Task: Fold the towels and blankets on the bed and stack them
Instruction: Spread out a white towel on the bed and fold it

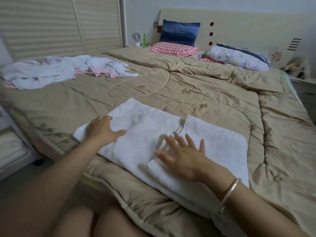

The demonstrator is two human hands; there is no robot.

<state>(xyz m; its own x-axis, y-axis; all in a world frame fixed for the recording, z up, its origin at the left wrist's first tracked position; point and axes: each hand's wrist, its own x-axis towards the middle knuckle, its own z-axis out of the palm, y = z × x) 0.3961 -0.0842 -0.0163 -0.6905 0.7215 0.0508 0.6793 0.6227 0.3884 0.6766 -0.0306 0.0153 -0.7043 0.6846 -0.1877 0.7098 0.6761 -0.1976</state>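
A white towel [150, 129] lies spread flat near the front edge of the bed, with its right part folded over as a second layer [220, 142]. My left hand [102, 130] rests flat on the towel's left end, fingers apart. My right hand [184, 154] lies palm down on the middle of the towel, fingers spread, with a bangle at the wrist. A heap of unfolded white and pink towels and blankets [56, 71] sits at the far left of the bed.
A tan quilt [196, 86] covers the bed. Pillows [172, 48] and a flowered roll [239, 57] lie by the headboard. A wardrobe [51, 23] stands at left, a small fan [136, 37] on a nightstand beyond. My knees show at the bottom.
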